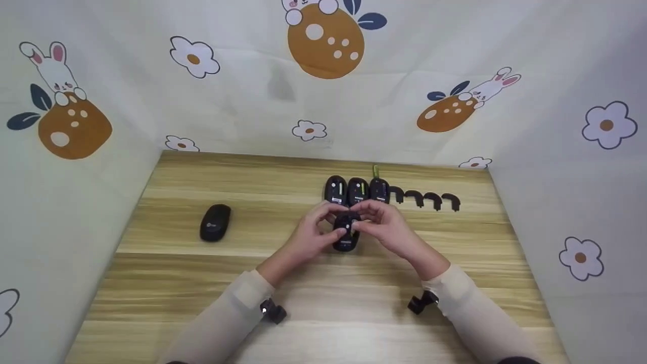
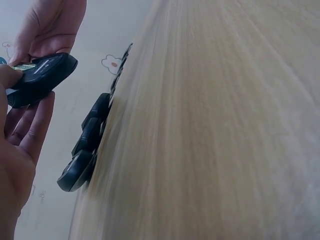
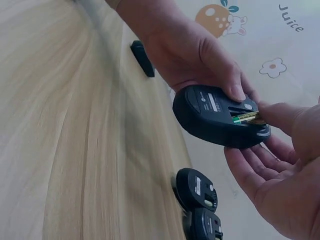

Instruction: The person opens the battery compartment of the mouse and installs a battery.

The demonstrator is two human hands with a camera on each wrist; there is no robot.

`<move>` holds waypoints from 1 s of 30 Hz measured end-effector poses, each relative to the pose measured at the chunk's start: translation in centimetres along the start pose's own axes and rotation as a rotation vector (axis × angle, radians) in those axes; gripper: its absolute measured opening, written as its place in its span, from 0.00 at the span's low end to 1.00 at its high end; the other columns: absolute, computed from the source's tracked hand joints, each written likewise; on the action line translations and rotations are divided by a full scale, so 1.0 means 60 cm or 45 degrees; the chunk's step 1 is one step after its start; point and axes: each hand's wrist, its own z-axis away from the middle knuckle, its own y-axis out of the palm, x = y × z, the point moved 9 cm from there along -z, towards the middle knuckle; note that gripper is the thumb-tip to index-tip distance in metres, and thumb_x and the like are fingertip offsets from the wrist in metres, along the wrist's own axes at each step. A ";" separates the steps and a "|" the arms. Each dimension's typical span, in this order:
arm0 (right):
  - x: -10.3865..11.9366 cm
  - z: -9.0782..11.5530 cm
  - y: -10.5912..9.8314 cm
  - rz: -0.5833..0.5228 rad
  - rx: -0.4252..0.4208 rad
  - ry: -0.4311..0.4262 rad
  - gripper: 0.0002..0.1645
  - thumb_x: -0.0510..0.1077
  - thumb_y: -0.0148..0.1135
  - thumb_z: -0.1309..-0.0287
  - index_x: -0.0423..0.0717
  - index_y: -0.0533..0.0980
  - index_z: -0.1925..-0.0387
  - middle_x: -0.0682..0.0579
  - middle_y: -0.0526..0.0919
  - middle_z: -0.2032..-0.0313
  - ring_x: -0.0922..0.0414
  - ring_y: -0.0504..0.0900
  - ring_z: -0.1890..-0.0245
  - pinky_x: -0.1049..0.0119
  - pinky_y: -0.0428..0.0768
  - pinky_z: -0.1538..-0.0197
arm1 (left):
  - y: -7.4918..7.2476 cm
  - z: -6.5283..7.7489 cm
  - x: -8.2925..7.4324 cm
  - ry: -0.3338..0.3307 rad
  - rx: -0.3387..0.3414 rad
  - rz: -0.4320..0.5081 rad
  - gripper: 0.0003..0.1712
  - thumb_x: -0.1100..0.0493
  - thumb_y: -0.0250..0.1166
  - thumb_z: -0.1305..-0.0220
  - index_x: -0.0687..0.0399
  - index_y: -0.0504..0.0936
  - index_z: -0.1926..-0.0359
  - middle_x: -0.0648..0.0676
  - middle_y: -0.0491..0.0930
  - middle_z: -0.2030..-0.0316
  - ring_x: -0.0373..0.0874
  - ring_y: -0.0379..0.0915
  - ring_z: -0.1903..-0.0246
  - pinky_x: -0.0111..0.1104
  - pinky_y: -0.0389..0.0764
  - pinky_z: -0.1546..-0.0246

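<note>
A black computer mouse (image 1: 345,244) is held underside up over the table, its battery compartment exposed. Inside that compartment lies a green and gold battery (image 3: 245,118). My left hand (image 1: 314,228) grips the mouse from one side, its thumb on the underside beside the compartment. From the other side my right hand (image 1: 388,225) holds the mouse's end, with fingers below and the thumb pressing on the battery's end. In the left wrist view both hands meet around the mouse (image 2: 47,75), raised off the tabletop.
Behind the hands, several more overturned mice (image 1: 358,188) stand in a row, with a battery (image 1: 375,171) sticking out past one. Several black curved covers (image 1: 432,200) continue the row rightward. Another mouse (image 1: 215,223) sits upright at left. Printed cloth (image 1: 242,101) surrounds the wooden table (image 1: 167,288).
</note>
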 end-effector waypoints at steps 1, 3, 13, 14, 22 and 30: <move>0.000 0.000 0.000 0.004 -0.006 0.002 0.20 0.31 0.74 0.32 0.32 0.82 0.41 0.40 0.89 0.45 0.49 0.88 0.46 0.60 0.89 0.42 | 0.000 0.000 0.000 0.001 -0.002 -0.008 0.24 0.62 0.77 0.31 0.46 0.85 0.36 0.47 0.83 0.45 0.47 0.81 0.49 0.64 0.83 0.45; 0.000 -0.001 0.000 0.015 -0.016 0.001 0.19 0.32 0.73 0.32 0.32 0.83 0.42 0.41 0.89 0.45 0.49 0.88 0.47 0.61 0.88 0.43 | 0.000 0.000 0.000 0.003 -0.005 -0.019 0.25 0.62 0.78 0.31 0.46 0.85 0.36 0.47 0.83 0.45 0.46 0.81 0.49 0.63 0.82 0.44; 0.002 0.000 0.001 0.088 -0.057 -0.063 0.17 0.31 0.73 0.32 0.34 0.84 0.43 0.41 0.90 0.48 0.47 0.88 0.47 0.61 0.89 0.43 | -0.001 0.001 0.003 -0.010 -0.011 -0.010 0.25 0.63 0.78 0.31 0.45 0.85 0.36 0.46 0.83 0.46 0.47 0.82 0.50 0.63 0.84 0.46; 0.002 0.000 0.001 0.091 -0.062 -0.068 0.16 0.31 0.73 0.31 0.34 0.84 0.44 0.41 0.90 0.48 0.47 0.88 0.47 0.61 0.89 0.43 | 0.000 0.001 0.003 -0.011 -0.011 -0.006 0.25 0.62 0.78 0.31 0.45 0.85 0.36 0.45 0.83 0.46 0.47 0.82 0.50 0.63 0.84 0.46; 0.006 0.000 0.002 0.103 -0.081 -0.102 0.16 0.31 0.72 0.31 0.35 0.84 0.44 0.42 0.91 0.49 0.46 0.88 0.46 0.61 0.89 0.43 | -0.001 0.000 0.003 -0.008 -0.011 0.021 0.25 0.63 0.78 0.31 0.47 0.85 0.36 0.47 0.84 0.46 0.47 0.82 0.51 0.60 0.83 0.43; 0.011 0.004 0.004 0.109 -0.076 -0.166 0.14 0.31 0.73 0.31 0.34 0.85 0.46 0.40 0.90 0.48 0.44 0.90 0.47 0.59 0.89 0.42 | 0.002 0.000 0.001 -0.010 0.013 0.045 0.24 0.61 0.78 0.30 0.48 0.85 0.36 0.48 0.83 0.46 0.49 0.81 0.50 0.66 0.82 0.49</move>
